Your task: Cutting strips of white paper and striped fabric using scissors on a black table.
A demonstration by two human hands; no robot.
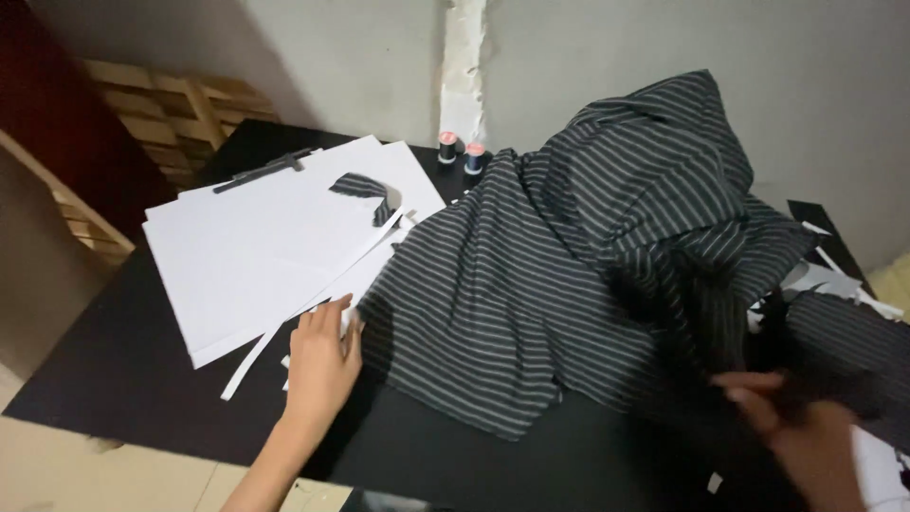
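Striped cloth (569,256) beside white sheets (265,246)

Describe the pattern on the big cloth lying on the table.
The cloth is black with thin grey stripes, clear in the head view.

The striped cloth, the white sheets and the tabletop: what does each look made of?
Striped cloth: soft woven or knit fabric, matte, judging by its drape and folds. White sheets: paper or thin card, flat with crisp edges. Tabletop: hard black board, matte; the material is unclear. The left hand rests by the sheets; the blurred right hand seems to grip cloth.
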